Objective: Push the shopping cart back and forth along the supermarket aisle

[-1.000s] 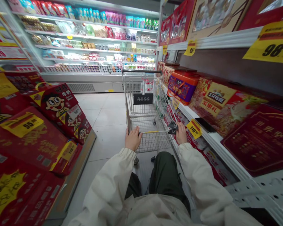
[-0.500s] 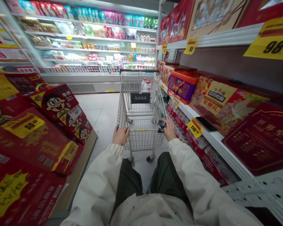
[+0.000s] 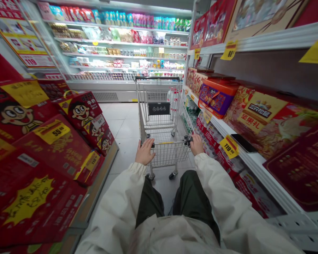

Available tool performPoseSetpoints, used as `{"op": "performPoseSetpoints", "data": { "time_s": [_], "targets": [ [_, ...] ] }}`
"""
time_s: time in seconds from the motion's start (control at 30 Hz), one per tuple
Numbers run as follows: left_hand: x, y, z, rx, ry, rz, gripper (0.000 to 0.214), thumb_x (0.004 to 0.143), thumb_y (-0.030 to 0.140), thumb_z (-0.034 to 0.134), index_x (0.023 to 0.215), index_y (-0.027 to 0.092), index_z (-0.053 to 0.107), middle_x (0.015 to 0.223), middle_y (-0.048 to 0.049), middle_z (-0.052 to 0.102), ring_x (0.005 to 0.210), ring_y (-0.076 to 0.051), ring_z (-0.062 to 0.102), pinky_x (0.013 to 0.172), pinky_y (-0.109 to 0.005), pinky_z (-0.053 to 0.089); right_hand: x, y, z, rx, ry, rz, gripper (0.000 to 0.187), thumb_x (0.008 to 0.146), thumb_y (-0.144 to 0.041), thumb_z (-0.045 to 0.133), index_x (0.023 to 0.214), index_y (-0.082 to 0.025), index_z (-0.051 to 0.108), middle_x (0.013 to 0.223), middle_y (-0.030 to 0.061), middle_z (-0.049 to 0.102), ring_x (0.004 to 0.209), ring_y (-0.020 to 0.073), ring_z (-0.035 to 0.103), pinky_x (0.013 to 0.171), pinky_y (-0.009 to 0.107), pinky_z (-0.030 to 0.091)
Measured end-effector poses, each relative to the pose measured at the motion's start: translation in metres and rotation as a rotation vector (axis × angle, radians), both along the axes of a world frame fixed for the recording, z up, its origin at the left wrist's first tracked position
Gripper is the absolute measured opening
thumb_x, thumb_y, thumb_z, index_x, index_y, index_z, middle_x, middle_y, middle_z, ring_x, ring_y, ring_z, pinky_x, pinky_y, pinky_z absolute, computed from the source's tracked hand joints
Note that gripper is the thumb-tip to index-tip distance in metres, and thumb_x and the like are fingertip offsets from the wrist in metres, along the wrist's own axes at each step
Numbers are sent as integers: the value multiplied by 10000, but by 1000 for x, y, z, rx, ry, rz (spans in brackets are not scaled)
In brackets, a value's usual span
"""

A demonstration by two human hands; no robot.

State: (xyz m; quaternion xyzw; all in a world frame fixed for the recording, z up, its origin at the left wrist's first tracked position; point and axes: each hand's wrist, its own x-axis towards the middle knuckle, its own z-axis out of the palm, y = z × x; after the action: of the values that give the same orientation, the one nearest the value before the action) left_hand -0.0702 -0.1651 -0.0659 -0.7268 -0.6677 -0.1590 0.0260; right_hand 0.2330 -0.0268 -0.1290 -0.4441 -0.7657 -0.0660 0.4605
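Note:
Both my hands are on the near handle of a wire shopping cart [image 3: 161, 141], which stands straight ahead of me. My left hand [image 3: 145, 151] curls over the bar at its left side. At the right end, my right hand [image 3: 196, 144] grips the bar beside a small black fitting [image 3: 187, 140]. The basket shows nothing inside it, and a black plate [image 3: 159, 108] hangs on its far wall. Cream sleeves cover my arms, and my dark green trousers show below the cart.
Red gift boxes with a cartoon figure [image 3: 79, 109] are stacked on my left. White shelves on my right hold red boxes, an orange-and-purple tin [image 3: 217, 97] and a black phone [image 3: 243, 143]. Refrigerated shelves [image 3: 122, 46] stand beyond the tiled floor [image 3: 122, 128].
The cart has swung from pointing right to straight ahead. My view has moved forward along the aisle, and both hands have stayed on the handle.

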Motion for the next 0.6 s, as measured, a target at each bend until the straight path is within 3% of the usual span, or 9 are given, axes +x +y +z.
{"op": "performPoseSetpoints", "data": {
  "time_s": [0.13,0.4,0.5,0.6],
  "targets": [
    [-2,-5,1,0,-11,21,767,759,286,601,1478,206,346,1517,-74,431,1439,-269,319,1234,-503,-7,-36,-21,-7,75,66,-63,368,825,-142,367,1108,-134,602,1086,147,605,1130,280,485,1038,527,393],
    [-3,-8,4,-7,-89,43,654,733,234,580,1377,208,468,1422,-77,537,1410,-268,370,1232,-536,4,-166,-67,-5,-20,18,76,456,832,-132,397,1255,-67,555,1238,187,572,1276,300,406,1113,556,322],
    [-9,-13,2,4,-89,6,691,728,187,549,1410,189,434,1455,-68,507,1428,-255,344,1236,-528,45,-176,-71,-3,-33,-101,169,510,822,-117,423,1318,-61,526,1291,187,558,1314,288,387,1138,545,303],
    [-17,-21,-4,60,-70,18,752,712,115,510,1452,162,382,1512,-74,438,1455,-248,296,1237,-497,122,-154,-64,-4,16,-196,271,544,810,-104,439,1348,-74,512,1321,168,554,1331,273,382,1155,507,306]
  ]
}}
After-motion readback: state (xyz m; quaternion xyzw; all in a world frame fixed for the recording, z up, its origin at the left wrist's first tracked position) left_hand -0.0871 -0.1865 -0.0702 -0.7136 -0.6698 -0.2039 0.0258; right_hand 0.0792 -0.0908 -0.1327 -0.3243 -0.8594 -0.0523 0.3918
